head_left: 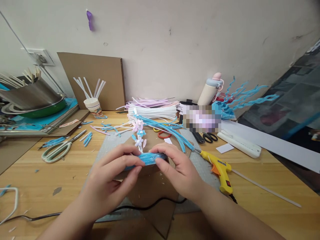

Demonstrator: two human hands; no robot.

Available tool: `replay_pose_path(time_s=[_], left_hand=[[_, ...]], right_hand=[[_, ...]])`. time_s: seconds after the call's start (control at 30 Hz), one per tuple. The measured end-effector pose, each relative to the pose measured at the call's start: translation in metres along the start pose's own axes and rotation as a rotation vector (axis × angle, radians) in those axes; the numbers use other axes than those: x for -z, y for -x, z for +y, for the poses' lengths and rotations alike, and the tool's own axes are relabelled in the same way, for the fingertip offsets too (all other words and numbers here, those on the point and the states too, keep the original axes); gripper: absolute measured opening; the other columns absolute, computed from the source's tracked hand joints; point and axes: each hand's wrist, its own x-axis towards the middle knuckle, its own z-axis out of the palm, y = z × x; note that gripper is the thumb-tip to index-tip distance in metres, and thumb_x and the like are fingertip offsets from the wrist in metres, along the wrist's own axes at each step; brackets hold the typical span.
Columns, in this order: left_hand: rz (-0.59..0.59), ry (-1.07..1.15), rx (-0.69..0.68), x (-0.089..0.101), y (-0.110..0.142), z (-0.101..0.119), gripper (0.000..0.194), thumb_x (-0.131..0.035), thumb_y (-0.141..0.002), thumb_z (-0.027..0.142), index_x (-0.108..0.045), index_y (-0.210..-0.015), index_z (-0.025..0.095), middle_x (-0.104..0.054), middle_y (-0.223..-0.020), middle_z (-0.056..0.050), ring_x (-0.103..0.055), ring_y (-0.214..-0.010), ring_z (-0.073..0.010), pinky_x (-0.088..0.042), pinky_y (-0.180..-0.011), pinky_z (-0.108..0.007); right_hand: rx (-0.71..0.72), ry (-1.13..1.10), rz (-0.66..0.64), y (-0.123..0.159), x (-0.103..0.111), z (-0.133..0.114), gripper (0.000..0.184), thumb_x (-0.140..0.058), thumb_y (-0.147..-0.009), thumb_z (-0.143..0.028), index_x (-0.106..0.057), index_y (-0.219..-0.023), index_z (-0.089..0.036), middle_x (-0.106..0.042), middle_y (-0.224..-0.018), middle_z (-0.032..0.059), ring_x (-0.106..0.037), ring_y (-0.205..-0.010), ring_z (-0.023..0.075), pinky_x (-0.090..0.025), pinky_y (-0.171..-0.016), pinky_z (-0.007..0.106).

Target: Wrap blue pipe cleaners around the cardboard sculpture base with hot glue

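Note:
Both my hands grip a flat bundle of blue pipe cleaners (150, 158) over the middle of the work mat. My left hand (113, 170) is closed on its left end, thumb below and fingers above. On the right end, my right hand (177, 163) pinches the bundle between thumb and fingers. Brown cardboard shows just under the bundle. Right behind it is a strand of pink, white and blue pipe cleaner flowers (139, 132). A yellow hot glue gun (221, 170) lies to the right of my right hand, with loose blue pipe cleaners (172, 131) near its nozzle.
Large scissors (61, 146) and cut blue pieces lie at left. White and lilac pipe cleaner bundles (152, 110) lie at the back, beside a bottle (209, 90). A paper cup (92, 105) holds glue sticks. A black cable (147, 208) crosses the front.

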Motion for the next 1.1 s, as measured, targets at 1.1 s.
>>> replay_pose_path(time_s=[1.1], left_hand=[[0.038, -0.034, -0.079, -0.008, 0.008, 0.0, 0.027, -0.058, -0.082, -0.003, -0.062, -0.1, 0.018, -0.059, -0.107, -0.005, -0.061, -0.094, -0.0121, -0.052, -0.078, -0.023]], right_hand=[[0.169, 0.104, 0.118, 0.008, -0.012, -0.003, 0.023, -0.06, -0.092, -0.02, -0.062, -0.115, -0.023, -0.072, -0.109, 0.0036, -0.064, -0.106, 0.0201, -0.034, -0.104, 0.043]])
